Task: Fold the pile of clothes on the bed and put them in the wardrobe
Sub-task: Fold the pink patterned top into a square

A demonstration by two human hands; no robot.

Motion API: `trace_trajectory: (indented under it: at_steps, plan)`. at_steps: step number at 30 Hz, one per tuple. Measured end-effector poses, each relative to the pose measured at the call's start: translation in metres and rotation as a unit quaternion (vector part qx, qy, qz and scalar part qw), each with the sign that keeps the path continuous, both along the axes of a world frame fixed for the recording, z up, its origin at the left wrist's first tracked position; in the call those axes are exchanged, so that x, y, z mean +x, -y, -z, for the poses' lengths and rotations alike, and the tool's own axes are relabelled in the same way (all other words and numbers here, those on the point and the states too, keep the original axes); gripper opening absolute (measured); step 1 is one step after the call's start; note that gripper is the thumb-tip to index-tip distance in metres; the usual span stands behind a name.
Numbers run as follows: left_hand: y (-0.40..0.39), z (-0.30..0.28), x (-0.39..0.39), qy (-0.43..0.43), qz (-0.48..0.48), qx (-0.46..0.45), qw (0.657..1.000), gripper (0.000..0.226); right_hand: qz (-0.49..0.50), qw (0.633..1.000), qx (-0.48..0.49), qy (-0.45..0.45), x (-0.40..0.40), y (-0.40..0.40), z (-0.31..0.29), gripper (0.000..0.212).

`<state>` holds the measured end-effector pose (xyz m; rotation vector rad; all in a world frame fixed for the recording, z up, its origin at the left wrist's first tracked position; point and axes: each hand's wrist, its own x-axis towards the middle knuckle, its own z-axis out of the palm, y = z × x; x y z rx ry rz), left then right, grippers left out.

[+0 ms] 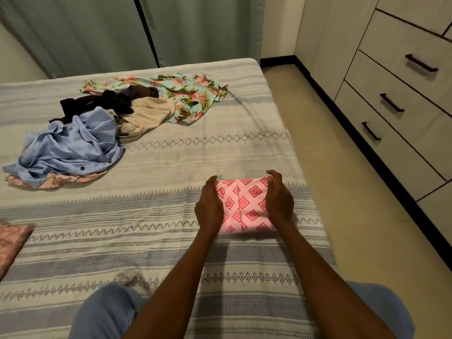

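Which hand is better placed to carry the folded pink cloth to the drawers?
Right, probably. The right hand holds the folded pink cloth on the side facing the drawers; the left hand is farther away.

Bedroom, dim warm light.
Green curtains [122,28] behind; beige tiled floor [354,192] right; cream drawers [401,99], dark handles, black skirting [367,152].

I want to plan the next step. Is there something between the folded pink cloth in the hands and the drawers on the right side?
Nothing visible blocks it. The folded pink cloth, held between the left hand and the right hand, lies near the bed's right edge. Only bare floor separates the bed from the closed drawers.
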<state>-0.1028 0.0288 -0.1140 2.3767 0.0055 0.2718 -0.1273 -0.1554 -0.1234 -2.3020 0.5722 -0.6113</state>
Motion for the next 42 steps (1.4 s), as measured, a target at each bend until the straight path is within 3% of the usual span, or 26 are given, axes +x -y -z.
trace_trajectory:
  at_steps: [7, 10, 15, 20, 24, 32, 42]
  plan:
    - [-0.005, 0.022, 0.03, -0.028, 0.028, 0.096, 0.995, 0.027, -0.018, 0.996, -0.083, -0.018, 0.015, 0.009, 0.031, 0.029]
    - [-0.012, 0.031, 0.033, -0.049, 0.036, 0.083, 0.995, 0.025, -0.032, 0.995, -0.088, -0.039, 0.016, 0.012, 0.034, 0.029]
    - [-0.023, 0.024, 0.036, -0.046, 0.004, -0.019, 0.999, 0.031, -0.023, 0.998, -0.002, -0.056, 0.014, 0.014, 0.026, 0.038]
    - [-0.025, 0.023, 0.025, -0.049, 0.025, 0.019, 0.998, 0.044, -0.002, 0.996, 0.082, -0.036, 0.004, 0.008, 0.023, 0.049]
    - [-0.021, 0.011, 0.024, -0.07, 0.026, 0.014, 0.997, 0.038, 0.014, 0.99, 0.138, -0.019, -0.005, 0.006, 0.025, 0.047]
    - [-0.031, 0.001, 0.027, -0.003, 0.034, 0.143, 0.989, 0.04, 0.033, 0.996, 0.049, -0.07, -0.002, 0.001, 0.028, 0.036]
    - [-0.051, 0.023, 0.031, -0.05, 0.05, 0.087, 0.994, 0.048, 0.035, 0.996, 0.046, -0.073, -0.002, 0.003, 0.03, 0.036]
